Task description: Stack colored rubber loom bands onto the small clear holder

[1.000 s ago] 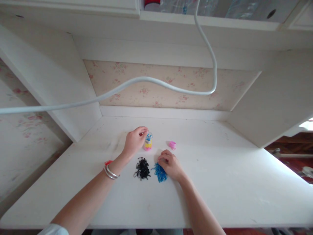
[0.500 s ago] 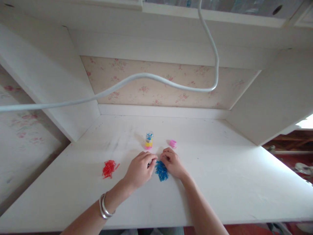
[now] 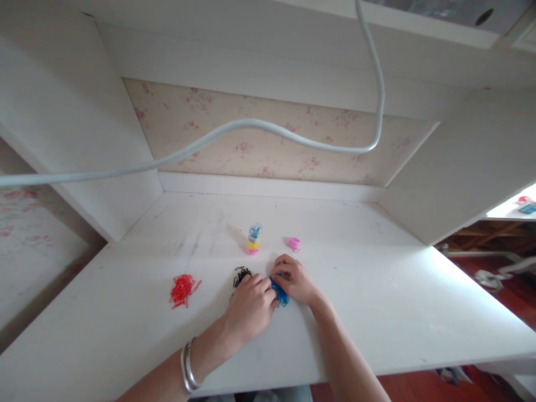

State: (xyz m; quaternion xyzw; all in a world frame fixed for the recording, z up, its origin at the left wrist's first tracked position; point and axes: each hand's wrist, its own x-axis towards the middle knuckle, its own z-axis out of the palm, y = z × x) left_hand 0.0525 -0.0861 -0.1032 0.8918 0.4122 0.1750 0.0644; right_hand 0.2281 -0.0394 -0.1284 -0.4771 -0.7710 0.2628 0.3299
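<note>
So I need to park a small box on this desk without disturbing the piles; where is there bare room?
The desk is bare right of the right hand, and between the red pile and the left side panel. Crowded at centre: both hands, left hand, over the blue pile and black pile, jar and pink cap behind.

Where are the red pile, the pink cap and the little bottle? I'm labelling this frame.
red pile (image 3: 181,290), head view, middle of the heap.
pink cap (image 3: 294,243), head view, its top rim.
little bottle (image 3: 253,239), head view, mid-body, above the yellow band.
</note>
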